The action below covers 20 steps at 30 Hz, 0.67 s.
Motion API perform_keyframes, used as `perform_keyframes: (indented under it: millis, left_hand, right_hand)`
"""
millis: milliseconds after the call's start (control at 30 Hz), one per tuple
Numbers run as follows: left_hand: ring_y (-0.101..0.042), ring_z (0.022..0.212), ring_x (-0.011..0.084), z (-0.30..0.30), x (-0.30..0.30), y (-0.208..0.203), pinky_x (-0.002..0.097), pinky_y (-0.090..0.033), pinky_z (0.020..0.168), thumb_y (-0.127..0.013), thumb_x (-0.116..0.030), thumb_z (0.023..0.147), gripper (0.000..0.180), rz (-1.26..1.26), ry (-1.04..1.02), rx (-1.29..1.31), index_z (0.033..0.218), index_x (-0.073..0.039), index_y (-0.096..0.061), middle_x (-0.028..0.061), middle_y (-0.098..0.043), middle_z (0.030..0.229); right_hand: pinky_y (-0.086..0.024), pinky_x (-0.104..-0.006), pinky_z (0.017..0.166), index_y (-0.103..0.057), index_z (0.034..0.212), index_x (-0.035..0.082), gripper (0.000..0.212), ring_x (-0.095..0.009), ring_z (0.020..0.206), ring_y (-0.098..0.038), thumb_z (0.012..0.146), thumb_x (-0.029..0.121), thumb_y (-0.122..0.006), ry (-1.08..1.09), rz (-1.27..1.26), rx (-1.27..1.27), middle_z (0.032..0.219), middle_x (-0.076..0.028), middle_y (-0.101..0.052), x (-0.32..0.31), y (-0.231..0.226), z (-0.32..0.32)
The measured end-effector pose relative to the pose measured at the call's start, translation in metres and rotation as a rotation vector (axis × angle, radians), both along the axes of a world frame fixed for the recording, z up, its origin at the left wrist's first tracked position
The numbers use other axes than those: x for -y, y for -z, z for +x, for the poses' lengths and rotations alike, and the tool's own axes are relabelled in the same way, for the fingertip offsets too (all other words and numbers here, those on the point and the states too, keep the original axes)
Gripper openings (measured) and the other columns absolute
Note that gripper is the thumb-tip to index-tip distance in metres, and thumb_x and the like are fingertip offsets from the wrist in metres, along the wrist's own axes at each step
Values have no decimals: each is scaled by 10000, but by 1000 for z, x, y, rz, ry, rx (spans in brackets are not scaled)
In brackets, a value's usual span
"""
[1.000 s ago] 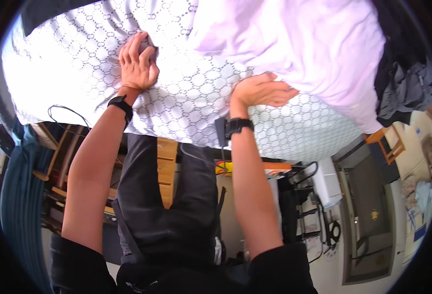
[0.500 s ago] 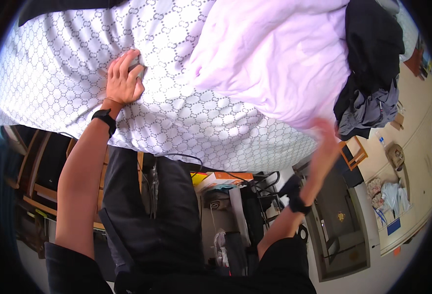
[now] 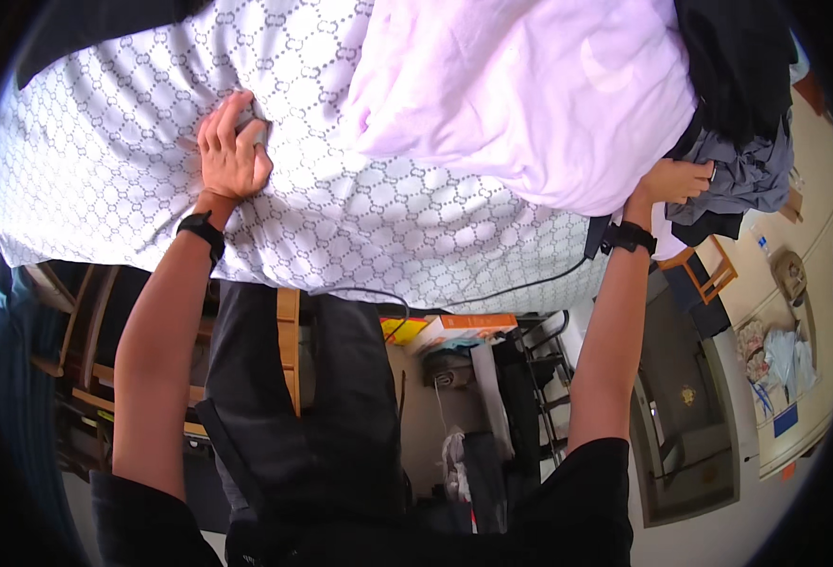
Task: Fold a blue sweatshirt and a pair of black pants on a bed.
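Note:
A white bed cover (image 3: 293, 217) with a grey chain-like pattern fills the upper part of the view. My left hand (image 3: 233, 156) leans on it with its fingers spread and a little bent, and creases run out from it. To the right lies a rumpled pale pink cloth (image 3: 520, 104). Past its right edge, my right hand (image 3: 678, 180) has its fingers curled on a crumpled grey garment (image 3: 747, 180); part of the grip is hidden. A black garment (image 3: 738, 66) lies just behind the grey one. Both my wrists carry black bands.
A thin black cable (image 3: 520, 283) runs along the bed's near edge. Below stand an orange and white box (image 3: 473, 323) and a wooden ladder-like frame (image 3: 81, 331). On the right are a small wooden stool (image 3: 714, 269) and a pale table (image 3: 794, 435) with bags.
My right hand has moved up and right from the pink cloth's near edge to the grey garment. My left hand stays pressed on the cover. The view has shifted slightly.

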<state>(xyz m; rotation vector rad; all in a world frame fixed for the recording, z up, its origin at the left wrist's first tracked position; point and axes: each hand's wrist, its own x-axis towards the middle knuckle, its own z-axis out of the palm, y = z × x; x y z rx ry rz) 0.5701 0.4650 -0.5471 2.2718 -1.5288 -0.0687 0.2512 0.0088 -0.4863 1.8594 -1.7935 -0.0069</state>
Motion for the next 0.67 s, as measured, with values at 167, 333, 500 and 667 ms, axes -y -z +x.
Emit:
perform_keyframes:
  millis: [167,333,500,667]
  left_hand:
    - [-391,1249,272,-5,6,2,437,-271,1042,-513,-135,701,373,3,-9,-11,1073,-139,-492,100,-438,1351]
    - [-383,1255,291,-2,10,-6,455,-277,1039,-529,-127,709,377,10,13,-13,1083,-112,-484,112,-414,1363]
    - [-356,1261,341,0,16,-53,493,-275,1040,-557,-86,734,380,168,33,-146,1110,-67,-509,162,-390,1342]
    - [-406,1238,355,5,15,-127,495,-327,1016,-691,-165,722,510,303,205,-341,1198,-92,-523,171,-446,1307]
  right_hand:
    - [-424,-580,688,-369,1161,-39,432,-528,813,-546,867,203,-572,-204,49,349,884,-324,-556,-10,-30,2]
    - [-435,-461,863,-468,1093,-98,619,-482,1008,-558,872,468,-593,-199,255,740,1045,-335,-582,-75,-68,9]
    - [-496,-428,768,-495,1172,-5,588,-417,872,-636,846,466,-628,-188,801,719,938,-260,-641,-205,-127,22]
    - [-455,-507,565,-507,945,85,431,-442,689,-594,770,418,-718,-393,1306,685,671,-218,-600,-329,-224,51]
